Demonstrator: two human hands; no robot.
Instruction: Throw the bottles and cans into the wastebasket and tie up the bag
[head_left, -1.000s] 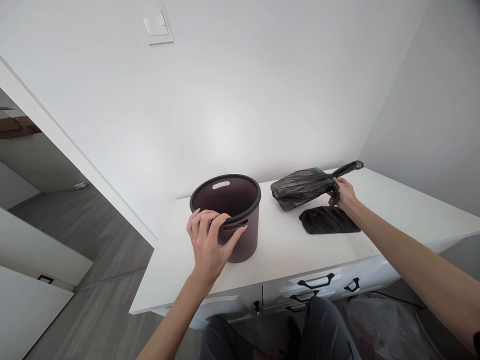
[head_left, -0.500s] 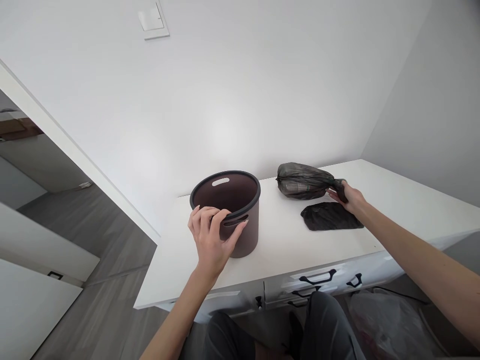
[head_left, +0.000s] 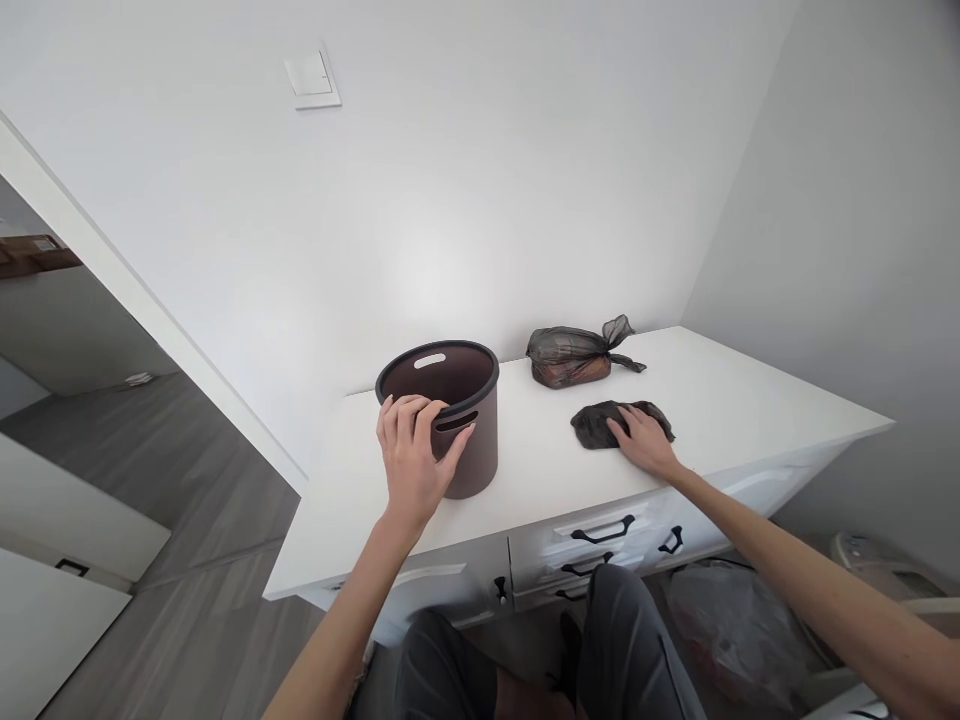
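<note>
Head camera: the left hand [head_left: 411, 468] has the bin [head_left: 480, 450] by its near edge, fingers curled over and thumb outside. The right hand [head_left: 646, 441] rests, fingers loosely spread, on the black plastic [head_left: 591, 427] lying on the dresser [head_left: 540, 485], the tied bag [head_left: 566, 360] just beyond.

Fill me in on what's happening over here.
A person is standing or sitting at a white cabinet top, both hands busy. The left-hand grip holds the near rim of an upright brown bin, fingers over the edge and thumb outside. The right-hand grip rests, fingers spread, on a dark crumpled bundle lying on the top. Behind that bundle, near the wall, lies a dark see-through bag with its neck gathered, untouched by either hand.
</note>
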